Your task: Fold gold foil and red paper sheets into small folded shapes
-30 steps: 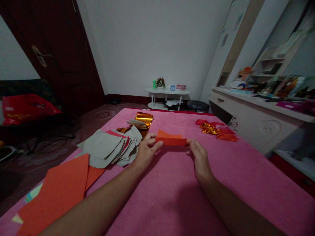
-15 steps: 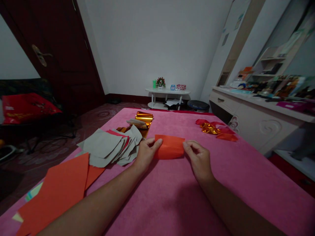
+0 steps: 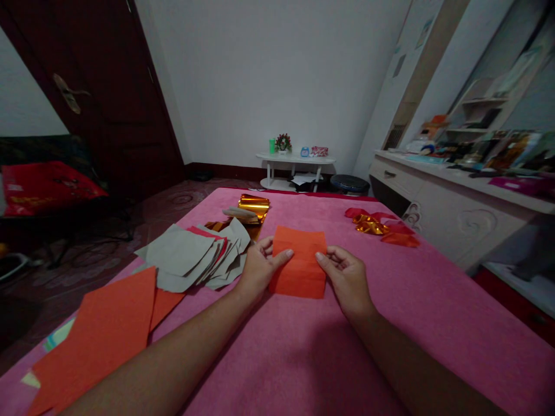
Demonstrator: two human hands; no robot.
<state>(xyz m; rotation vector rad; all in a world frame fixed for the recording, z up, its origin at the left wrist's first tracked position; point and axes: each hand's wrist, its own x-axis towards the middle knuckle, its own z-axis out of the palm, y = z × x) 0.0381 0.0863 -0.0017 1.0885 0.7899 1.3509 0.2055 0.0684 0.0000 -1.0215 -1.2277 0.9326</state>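
Note:
A creased, roughly square sheet of orange paper is held up between my hands over the pink cloth. My left hand pinches its left edge, thumb on the near face and fingers behind. On the opposite edge, my right hand grips it the same way. Left of my hands lies a fanned stack of grey paper pieces with a bit of red among them. Larger orange sheets rest nearer, beside my left forearm.
The pink cloth covers the surface before me. A gold foil roll lies at the far left, and crumpled red and gold pieces at the right. Beyond are a small white table and a dresser.
The orange paper has opened out from a folded strip into a taller sheet, showing creases. Both thumbs have shifted inward on it.

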